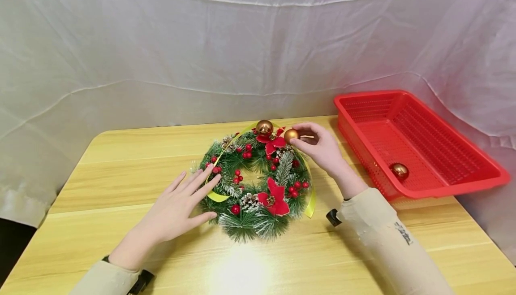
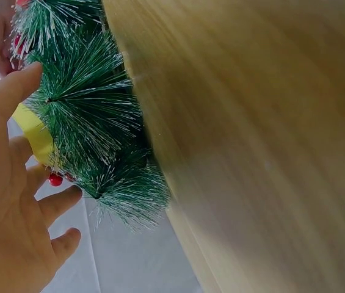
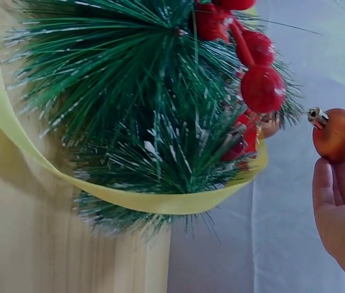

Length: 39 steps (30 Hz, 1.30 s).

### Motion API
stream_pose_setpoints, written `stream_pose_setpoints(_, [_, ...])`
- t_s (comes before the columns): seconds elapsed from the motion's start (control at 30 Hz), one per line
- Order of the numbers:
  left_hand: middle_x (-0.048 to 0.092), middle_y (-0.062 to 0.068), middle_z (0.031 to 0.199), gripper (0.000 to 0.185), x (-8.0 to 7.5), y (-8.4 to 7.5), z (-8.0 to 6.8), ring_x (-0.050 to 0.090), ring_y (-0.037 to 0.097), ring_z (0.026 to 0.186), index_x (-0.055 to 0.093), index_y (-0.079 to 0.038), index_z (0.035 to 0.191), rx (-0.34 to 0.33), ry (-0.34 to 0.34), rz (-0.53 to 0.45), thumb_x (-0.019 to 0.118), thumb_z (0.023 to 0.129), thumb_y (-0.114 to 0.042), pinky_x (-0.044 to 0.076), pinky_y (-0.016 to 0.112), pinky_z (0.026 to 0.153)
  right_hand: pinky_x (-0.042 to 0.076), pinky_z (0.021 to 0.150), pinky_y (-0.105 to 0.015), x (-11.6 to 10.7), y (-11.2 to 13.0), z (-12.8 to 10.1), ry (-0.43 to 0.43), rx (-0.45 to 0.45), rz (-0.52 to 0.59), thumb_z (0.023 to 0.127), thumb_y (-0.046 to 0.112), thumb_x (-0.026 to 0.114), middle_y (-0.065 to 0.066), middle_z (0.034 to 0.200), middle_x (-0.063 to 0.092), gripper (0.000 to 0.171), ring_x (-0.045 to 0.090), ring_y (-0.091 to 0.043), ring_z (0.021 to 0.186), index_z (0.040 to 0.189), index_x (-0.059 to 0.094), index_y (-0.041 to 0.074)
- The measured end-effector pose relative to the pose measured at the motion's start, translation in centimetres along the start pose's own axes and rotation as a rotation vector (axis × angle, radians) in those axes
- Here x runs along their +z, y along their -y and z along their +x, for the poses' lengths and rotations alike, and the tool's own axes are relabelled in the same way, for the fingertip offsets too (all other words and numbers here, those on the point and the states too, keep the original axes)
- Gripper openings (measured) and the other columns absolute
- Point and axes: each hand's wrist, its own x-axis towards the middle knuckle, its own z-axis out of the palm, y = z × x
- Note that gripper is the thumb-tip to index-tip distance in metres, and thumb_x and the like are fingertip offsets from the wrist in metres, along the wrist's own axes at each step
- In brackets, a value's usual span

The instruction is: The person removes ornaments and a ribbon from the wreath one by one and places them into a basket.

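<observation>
One small round gold bauble with a silver cap [image 1: 291,136], pinched between thumb and fingertips of the right hand [image 1: 320,149], held at the upper right edge of the wreath, just beside a red fabric poinsettia [image 1: 274,143]; in the right wrist view the same bauble [image 3: 335,135] sits at the fingertips [image 3: 325,183] with its cap turned toward the greenery. One round artificial pine wreath with frosted green needles, red berries, pinecones and a yellow ribbon band [image 1: 258,180], lying flat on the table near its middle. A second gold bauble [image 1: 264,127], already seated at the top of the wreath, close to the held one but not touching it. A second red poinsettia [image 1: 275,198] on the wreath's lower right. The left hand [image 1: 179,207], palm down, fingers straight and slightly spread, fingertips resting on the wreath's left rim at the yellow ribbon [image 1: 215,195]; the left wrist view shows those fingers [image 2: 13,91] against the needles. One light wooden table [image 1: 121,169] bearing everything. One red perforated plastic basket [image 1: 443,186] at the table's right, well apart from the wreath, containing a third gold bauble [image 1: 399,170]. White draped cloth [image 1: 161,39] behind.
</observation>
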Motion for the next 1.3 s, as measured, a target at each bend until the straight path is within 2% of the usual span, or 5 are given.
stream_pose_setpoints(0.3, [0.013, 0.004, 0.159, 0.079, -0.1, -0.1, -0.1, 0.024, 0.032, 0.141, 0.023, -0.02, 0.153, 0.002, -0.004, -0.007, 0.049, 0.09, -0.061, 0.007, 0.049, 0.116, 0.051, 0.088, -0.022, -1.3, 0.7, -0.7, -0.053, -0.016, -0.045, 0.085, 0.008, 0.073, -0.015, 0.111, 0.063, 0.036, 0.061, -0.011, 0.098, 0.117, 0.062, -0.003])
stream_pose_setpoints(0.57, [0.011, 0.003, 0.16, 0.079, -0.2, -0.2, -0.2, 0.022, 0.033, 0.141, 0.022, -0.02, 0.153, -0.008, 0.008, -0.005, 0.049, 0.091, -0.061, 0.007, 0.05, 0.116, 0.051, 0.088, -0.021, -2.5, 1.0, -1.2, -0.076, -0.022, -0.041, 0.085, 0.008, 0.073, -0.016, 0.111, 0.063, 0.036, 0.061, -0.012, 0.098, 0.118, 0.062, -0.003])
stream_pose_setpoints(0.87, [0.011, 0.003, 0.16, 0.079, -0.2, -0.2, -0.1, 0.022, 0.033, 0.141, 0.022, -0.021, 0.153, -0.01, 0.005, -0.001, 0.049, 0.09, -0.061, 0.008, 0.05, 0.116, 0.051, 0.087, -0.02, -4.0, 1.4, -1.9, -0.116, -0.036, -0.059, 0.085, 0.008, 0.073, -0.01, 0.11, 0.065, 0.037, 0.062, -0.011, 0.098, 0.118, 0.062, -0.003])
stream_pose_setpoints(1.3, [0.009, 0.001, 0.16, 0.08, -0.2, -0.2, -0.1, 0.021, 0.031, 0.142, 0.02, -0.023, 0.154, -0.02, 0.017, 0.005, 0.047, 0.09, -0.063, 0.006, 0.049, 0.116, 0.049, 0.084, -0.015, -6.6, 1.1, -3.2, -0.18, 0.014, -0.126, 0.085, 0.015, 0.074, 0.0, 0.11, 0.065, 0.039, 0.062, -0.008, 0.097, 0.12, 0.062, 0.002])
